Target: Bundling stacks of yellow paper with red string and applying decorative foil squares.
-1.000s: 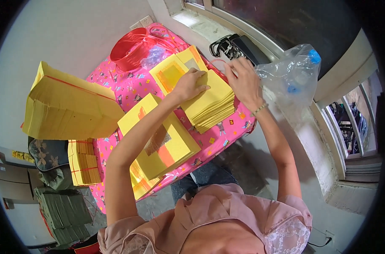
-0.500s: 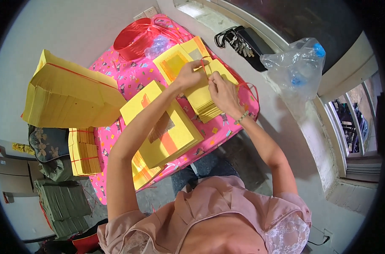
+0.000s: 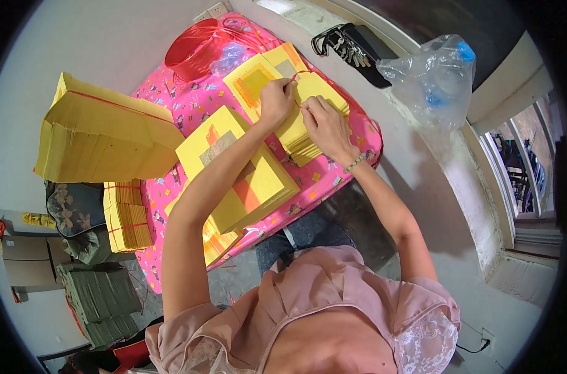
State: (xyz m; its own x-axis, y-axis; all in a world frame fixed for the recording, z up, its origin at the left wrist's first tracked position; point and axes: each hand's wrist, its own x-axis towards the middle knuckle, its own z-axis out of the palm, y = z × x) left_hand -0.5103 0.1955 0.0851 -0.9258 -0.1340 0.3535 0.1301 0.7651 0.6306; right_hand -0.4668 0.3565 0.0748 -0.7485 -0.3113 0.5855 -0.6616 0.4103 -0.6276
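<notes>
On a pink patterned table (image 3: 333, 177) lies a stack of yellow paper sheets (image 3: 308, 134). My left hand (image 3: 276, 103) and my right hand (image 3: 324, 124) both rest on top of it, pinching a thin red string (image 3: 299, 75) that loops over the stack's far edge. Beside the stack, further back, lies a yellow sheet with an orange square (image 3: 255, 84). Under my left forearm sits another pile of yellow sheets with orange and silver squares (image 3: 233, 174).
A red spool of string (image 3: 193, 50) stands at the table's far end. Big tied bundles of yellow paper (image 3: 99, 134) and a smaller one (image 3: 127, 215) sit left. A clear plastic bag (image 3: 430, 78) and keys (image 3: 345, 47) lie on the ledge at right.
My right hand came from the stack's right side onto its top beside my left hand. Both hands now pinch the red string over the stack.
</notes>
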